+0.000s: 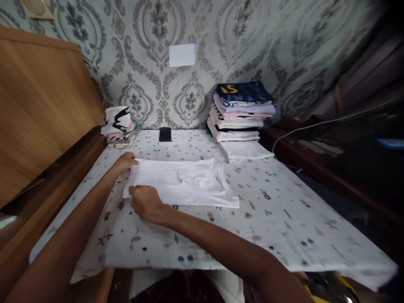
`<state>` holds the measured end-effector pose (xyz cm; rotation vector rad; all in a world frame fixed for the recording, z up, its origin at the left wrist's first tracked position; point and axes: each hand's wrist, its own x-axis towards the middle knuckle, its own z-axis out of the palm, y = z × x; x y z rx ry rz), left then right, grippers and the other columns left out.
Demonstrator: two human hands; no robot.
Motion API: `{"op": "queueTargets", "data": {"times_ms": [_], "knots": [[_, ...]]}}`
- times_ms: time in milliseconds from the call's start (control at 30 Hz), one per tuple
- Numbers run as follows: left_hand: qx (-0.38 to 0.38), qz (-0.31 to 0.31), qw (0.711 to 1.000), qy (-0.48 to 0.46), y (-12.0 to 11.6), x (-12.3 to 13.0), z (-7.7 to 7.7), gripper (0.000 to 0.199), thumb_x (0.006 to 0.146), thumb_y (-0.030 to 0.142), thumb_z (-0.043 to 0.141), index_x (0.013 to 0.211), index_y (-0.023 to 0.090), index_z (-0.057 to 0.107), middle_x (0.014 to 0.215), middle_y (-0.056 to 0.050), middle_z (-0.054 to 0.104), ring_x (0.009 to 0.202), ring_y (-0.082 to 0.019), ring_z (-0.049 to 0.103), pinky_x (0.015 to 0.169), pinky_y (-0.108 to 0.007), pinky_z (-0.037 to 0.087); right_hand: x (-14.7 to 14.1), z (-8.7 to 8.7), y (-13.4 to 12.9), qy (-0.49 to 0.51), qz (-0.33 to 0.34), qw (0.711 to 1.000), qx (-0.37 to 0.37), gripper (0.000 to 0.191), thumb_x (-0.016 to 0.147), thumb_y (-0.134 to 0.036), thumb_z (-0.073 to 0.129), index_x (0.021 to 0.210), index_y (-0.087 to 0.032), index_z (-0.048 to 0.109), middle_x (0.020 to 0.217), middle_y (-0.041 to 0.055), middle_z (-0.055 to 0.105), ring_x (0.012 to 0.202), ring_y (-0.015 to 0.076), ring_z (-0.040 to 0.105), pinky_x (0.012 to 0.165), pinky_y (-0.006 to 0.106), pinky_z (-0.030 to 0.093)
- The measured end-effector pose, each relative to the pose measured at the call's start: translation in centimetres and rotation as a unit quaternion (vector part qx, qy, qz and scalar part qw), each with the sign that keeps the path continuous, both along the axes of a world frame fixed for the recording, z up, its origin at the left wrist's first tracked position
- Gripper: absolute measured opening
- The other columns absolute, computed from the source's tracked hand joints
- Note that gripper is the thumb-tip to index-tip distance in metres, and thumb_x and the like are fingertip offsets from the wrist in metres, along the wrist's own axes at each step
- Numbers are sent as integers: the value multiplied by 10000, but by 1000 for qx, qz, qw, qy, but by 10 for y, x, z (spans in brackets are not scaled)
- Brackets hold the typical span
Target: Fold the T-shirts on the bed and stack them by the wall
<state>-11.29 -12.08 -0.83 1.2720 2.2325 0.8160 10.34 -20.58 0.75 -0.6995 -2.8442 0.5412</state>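
A white folded garment (167, 176), perhaps a shirt, lies flat on the patterned cloth (227, 240) that covers the table. Its left end is gripped at both corners. My left hand (126, 160) pinches the far left corner. At the near left corner, my right hand (147, 203) has its fingers curled over the edge. The right end of the garment spreads out loosely, with a slanted edge and some creases near its middle.
At the back right stands a tall stack of folded clothes (240, 118). A smaller stack (120, 128) sits at the back left, beside a wooden panel (47, 105). Between them lies a dark flat object (165, 134), near the wall. A thin cable (318, 124) runs along the right side.
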Motion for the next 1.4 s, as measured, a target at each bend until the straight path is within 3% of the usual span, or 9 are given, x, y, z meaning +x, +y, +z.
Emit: {"op": "queueTargets", "data": {"times_ms": [67, 167, 400, 633, 800, 933, 1100, 1267, 1400], "knots": [[12, -4, 1000, -16, -1, 6, 9, 150, 518, 210, 656, 640, 192, 571, 550, 49, 518, 571, -158, 524, 485, -221, 343, 7, -1, 7, 55, -77, 992, -78, 235, 843, -125, 507, 1019, -188, 651, 922, 57, 726, 821, 214, 653, 700, 309, 464], [30, -7, 998, -51, 2, 19, 25, 191, 549, 242, 639, 720, 195, 570, 580, 49, 527, 553, -153, 524, 471, -220, 365, 22, -6, 17, 174, -164, 951, -196, 137, 762, -122, 565, 848, -201, 636, 748, -12, 668, 727, 166, 615, 670, 264, 449], [78, -68, 983, -149, 25, 75, 50, 294, 591, 307, 695, 858, 191, 651, 533, 49, 523, 473, -129, 491, 456, -214, 341, 74, -21, 31, 370, -203, 765, -486, 169, 696, -125, 548, 803, -178, 668, 569, -59, 568, 544, 114, 597, 537, 210, 520], [99, -103, 954, -263, 65, 148, 52, 255, 578, 250, 802, 789, 165, 687, 575, 32, 556, 505, -119, 519, 543, -271, 463, 140, -18, 31, 475, -227, 682, -509, 184, 680, -232, 643, 842, -181, 716, 669, -27, 664, 621, 120, 653, 587, 235, 579], [78, -117, 950, -280, 93, 198, 37, 220, 599, 204, 816, 736, 154, 652, 601, 23, 591, 539, -124, 568, 606, -301, 523, 186, -21, 31, 505, -246, 653, -507, 212, 689, -273, 684, 873, -171, 709, 709, -11, 679, 690, 157, 694, 694, 311, 617], [46, -132, 949, -283, 99, 229, 20, 201, 606, 167, 812, 699, 150, 635, 571, 18, 597, 519, -136, 588, 600, -306, 534, 205, -34, 30, 507, -288, 608, -539, 173, 700, -209, 688, 868, -176, 664, 723, 4, 674, 723, 188, 720, 728, 338, 625], [10, -146, 952, -267, 97, 247, 7, 195, 640, 195, 810, 679, 141, 626, 547, -7, 609, 512, -147, 602, 600, -305, 546, 211, -49, 30, 517, -288, 584, -556, 236, 715, -176, 709, 930, -161, 613, 779, 22, 670, 761, 193, 736, 731, 326, 627], [9, -164, 953, -254, 93, 247, 4, 287, 792, 412, 711, 745, 147, 610, 613, -44, 642, 539, -151, 621, 612, -311, 556, 213, -50, 31, 526, -290, 561, -570, 348, 722, -150, 724, 1026, -165, 554, 757, 6, 651, 767, 218, 751, 738, 357, 634], [30, -180, 958, -222, 89, 244, 2, 276, 806, 427, 672, 859, 164, 607, 695, -52, 666, 597, -164, 652, 610, -299, 541, 215, -50, 31, 521, -291, 544, -590, 366, 737, -133, 703, 1038, -174, 500, 760, -6, 645, 777, 230, 762, 726, 356, 638]]}}
